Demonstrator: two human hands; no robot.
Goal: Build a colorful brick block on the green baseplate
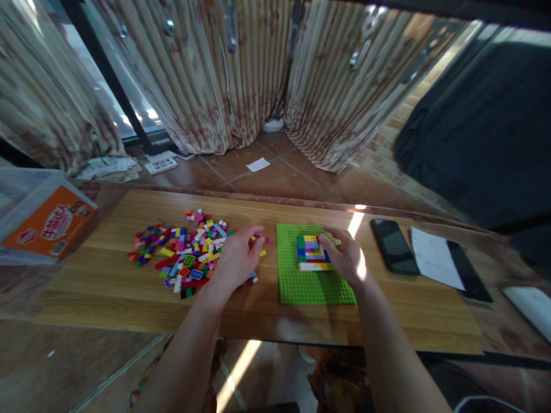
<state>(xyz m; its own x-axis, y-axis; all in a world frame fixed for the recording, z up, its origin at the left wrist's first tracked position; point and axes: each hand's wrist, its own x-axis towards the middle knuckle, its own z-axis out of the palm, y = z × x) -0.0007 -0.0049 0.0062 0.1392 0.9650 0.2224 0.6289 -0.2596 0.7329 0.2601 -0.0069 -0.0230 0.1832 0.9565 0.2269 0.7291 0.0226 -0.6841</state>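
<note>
A hollow block of multicoloured building bricks [313, 266] stands on a green studded baseplate [293, 289]. At its upper right corner, my right hand [344, 255] has thumb and fingers closed on a brick at the top edge; the fingers partly cover that side. My left hand [241, 255] hovers by the right side of a loose pile of bricks [196, 252], palm turned inward. Its fingers curl toward the thumb in a pinch, with a bit of yellow showing between them. Whether that is held or lies behind, I cannot tell.
Right of the baseplate lie a black phone [395, 246], a white paper [434, 258] and a dark tablet-like slab [471, 275]. A clear plastic box with an orange label [51, 223] stands far left. Striped curtains [206, 74] hang beyond the wooden table [107, 287].
</note>
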